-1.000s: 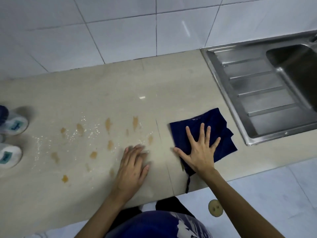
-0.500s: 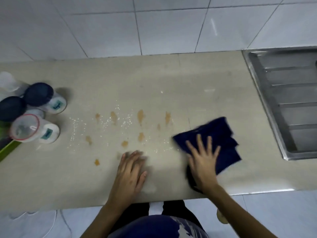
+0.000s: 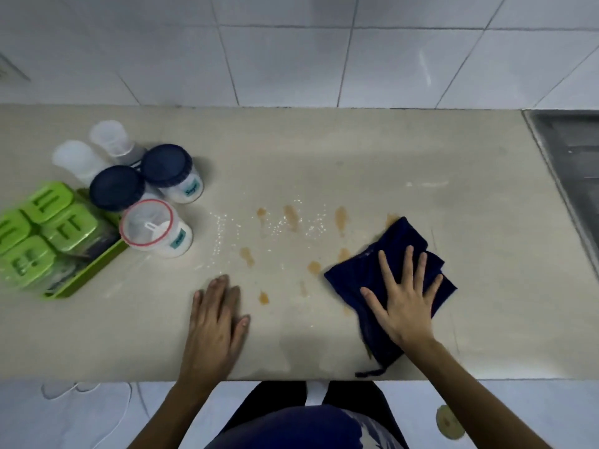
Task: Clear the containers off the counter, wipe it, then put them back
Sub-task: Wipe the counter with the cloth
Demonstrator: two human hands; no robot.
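A beige counter carries brown stains and white grains across its middle. My right hand lies flat with spread fingers on a folded dark blue cloth, pressing it down at the right end of the stains. My left hand rests palm down on the bare counter near the front edge, holding nothing. The containers stand grouped at the left: two navy-lidded jars, a red-rimmed clear jar and two pale translucent ones.
A green tray with several green-lidded boxes sits at the far left. A steel sink drainboard borders the counter on the right. White wall tiles rise behind. A small round object lies on the floor below.
My view has swung left, bringing the jars and green tray into sight. My right hand has slid the cloth left to the stains' edge. My left hand stays planted.
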